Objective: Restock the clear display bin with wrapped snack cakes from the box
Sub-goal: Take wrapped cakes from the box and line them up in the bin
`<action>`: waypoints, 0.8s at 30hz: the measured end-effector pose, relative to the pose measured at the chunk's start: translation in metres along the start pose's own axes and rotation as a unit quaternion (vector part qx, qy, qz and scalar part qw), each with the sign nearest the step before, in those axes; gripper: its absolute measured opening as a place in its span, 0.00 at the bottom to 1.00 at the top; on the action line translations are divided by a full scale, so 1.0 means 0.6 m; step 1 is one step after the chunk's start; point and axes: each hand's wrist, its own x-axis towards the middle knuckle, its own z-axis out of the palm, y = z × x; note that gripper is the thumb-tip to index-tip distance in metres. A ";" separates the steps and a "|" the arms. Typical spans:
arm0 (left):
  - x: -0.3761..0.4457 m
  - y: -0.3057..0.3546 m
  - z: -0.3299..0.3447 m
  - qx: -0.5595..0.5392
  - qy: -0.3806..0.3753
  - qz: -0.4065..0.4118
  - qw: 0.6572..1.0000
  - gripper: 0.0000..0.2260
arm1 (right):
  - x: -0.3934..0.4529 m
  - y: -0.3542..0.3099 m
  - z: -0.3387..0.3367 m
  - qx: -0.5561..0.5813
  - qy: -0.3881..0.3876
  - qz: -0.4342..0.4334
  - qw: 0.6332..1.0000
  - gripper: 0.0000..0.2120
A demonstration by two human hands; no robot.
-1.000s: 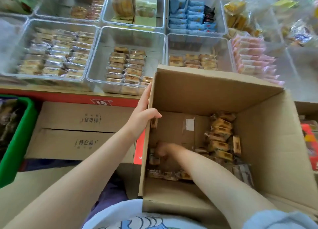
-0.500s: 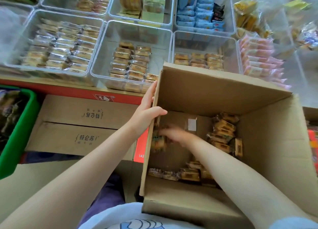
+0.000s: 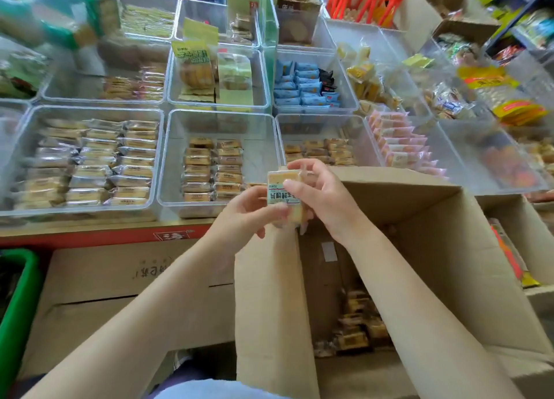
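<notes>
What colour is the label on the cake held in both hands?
White with teal print, on a yellowish cake; seen in the head view, held by left hand and right hand.

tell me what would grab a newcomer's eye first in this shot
Dead centre, the left hand and right hand together hold a wrapped snack cake up over the open cardboard box. Just behind it lies a half-filled clear bin of similar cakes, one of many clear bins of packaged snacks.
</notes>
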 end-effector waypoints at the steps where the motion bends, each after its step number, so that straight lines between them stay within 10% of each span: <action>1: 0.002 0.006 -0.020 -0.002 -0.005 0.025 1.000 0.21 | 0.006 -0.005 0.022 -0.006 0.016 -0.008 1.000 0.17; 8: 0.079 -0.015 -0.198 0.103 0.012 0.038 0.994 0.26 | 0.091 -0.013 0.129 -0.125 0.090 -0.031 0.988 0.14; 12: 0.144 -0.105 -0.318 0.521 0.123 -0.023 0.844 0.40 | 0.191 -0.015 0.140 -0.236 0.153 -0.034 0.959 0.15; 15: 0.154 -0.171 -0.363 0.632 0.083 -0.044 0.770 0.40 | 0.277 -0.004 0.142 -0.405 0.176 -0.022 0.897 0.17; 24: 0.153 -0.188 -0.361 0.649 0.092 -0.019 0.755 0.39 | 0.441 0.112 0.162 -0.758 0.045 0.063 0.647 0.15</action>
